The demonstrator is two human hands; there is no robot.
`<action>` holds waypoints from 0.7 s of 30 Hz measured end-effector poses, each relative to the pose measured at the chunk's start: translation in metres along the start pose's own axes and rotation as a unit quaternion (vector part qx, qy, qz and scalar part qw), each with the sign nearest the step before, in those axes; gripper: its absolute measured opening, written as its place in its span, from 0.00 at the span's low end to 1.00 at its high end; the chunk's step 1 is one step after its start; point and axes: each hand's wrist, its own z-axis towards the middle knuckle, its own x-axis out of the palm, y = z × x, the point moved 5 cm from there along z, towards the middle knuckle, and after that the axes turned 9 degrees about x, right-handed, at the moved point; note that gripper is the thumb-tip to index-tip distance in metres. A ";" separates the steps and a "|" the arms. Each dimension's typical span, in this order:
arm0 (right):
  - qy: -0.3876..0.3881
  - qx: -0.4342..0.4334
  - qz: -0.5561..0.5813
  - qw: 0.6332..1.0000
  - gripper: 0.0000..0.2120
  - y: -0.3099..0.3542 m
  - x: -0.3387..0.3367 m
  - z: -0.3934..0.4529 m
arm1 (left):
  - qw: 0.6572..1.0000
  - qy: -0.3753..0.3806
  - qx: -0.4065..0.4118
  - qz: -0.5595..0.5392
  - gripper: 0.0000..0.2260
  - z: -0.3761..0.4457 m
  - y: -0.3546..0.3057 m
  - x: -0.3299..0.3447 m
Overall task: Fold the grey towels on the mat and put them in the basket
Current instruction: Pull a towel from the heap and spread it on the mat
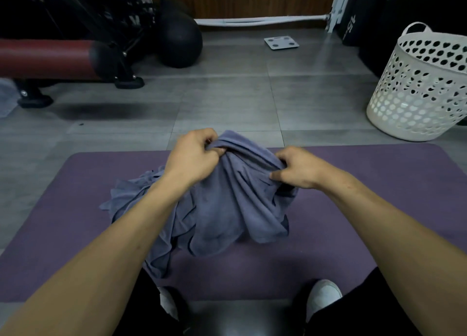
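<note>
- A grey towel [227, 196] is gripped at its bunched top edge by the left hand [193, 156] and pinched by the right hand [298, 167].
- Below the grip, the towel's folds hang onto the purple mat [353, 222].
- The white basket [417, 88] stands far right of the grip, off the mat.

grey tiled floor [227, 95]: purple mat [379, 209] bearing grey towels [227, 209]; white basket [417, 95]; bathroom scale [281, 43]; black ball [180, 42].
</note>
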 end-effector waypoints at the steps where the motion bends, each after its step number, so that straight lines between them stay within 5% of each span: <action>1: 0.004 0.004 -0.013 1.000 0.04 -0.005 0.001 0.000 | 1.000 -0.009 -0.024 -0.018 0.06 -0.001 0.005 -0.001; 3: -0.016 -0.016 0.012 1.000 0.07 -0.002 -0.003 -0.001 | 0.999 0.018 -0.019 -0.018 0.05 -0.002 0.006 -0.001; 6: -0.062 -0.124 0.064 0.988 0.05 0.027 -0.012 -0.005 | 0.990 0.123 0.058 -0.033 0.26 -0.010 -0.014 0.012; 10: -0.115 -0.157 0.064 0.979 0.03 0.047 -0.011 -0.007 | 0.993 0.065 0.088 -0.045 0.04 -0.007 -0.027 0.015; 14: -0.057 -0.037 -0.018 0.998 0.08 0.011 -0.006 0.000 | 0.984 -0.021 -0.052 -0.169 0.06 0.000 0.003 -0.007; 17: -0.061 -0.029 0.022 0.997 0.11 0.004 -0.013 -0.003 | 0.992 0.096 -0.029 -0.072 0.02 -0.009 0.009 0.002; 19: -0.065 -0.054 0.059 0.995 0.06 0.015 -0.016 -0.005 | 0.986 0.164 0.016 -0.009 0.15 -0.018 0.002 0.016; 21: -0.066 -0.081 0.081 0.991 0.05 0.030 -0.014 -0.006 | 0.984 0.165 0.025 -0.067 0.23 -0.019 -0.012 0.025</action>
